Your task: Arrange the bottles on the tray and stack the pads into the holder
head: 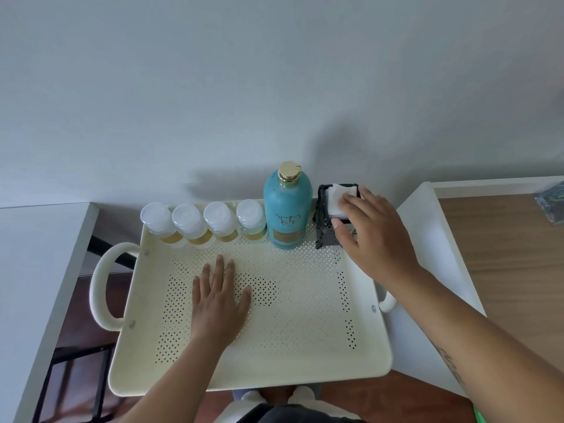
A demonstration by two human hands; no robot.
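A cream perforated tray (305, 331) with loop handles lies in front of me. Along its far edge stand several small clear bottles (218, 221) with white caps, then a tall teal bottle (287, 209) with a gold cap. At the far right corner sits a black wire holder (323, 221) with white pads (334, 198) on top. My right hand (372, 236) rests on the holder, its fingers pressing on the pads. My left hand (219, 300) lies flat on the tray floor with fingers apart, holding nothing.
A white table (33, 254) stands to the left and a white surface (427, 239) to the right, with a wooden top (503, 254) beyond it. A dark patterned object (551, 206) lies at the far right edge. A grey wall is behind.
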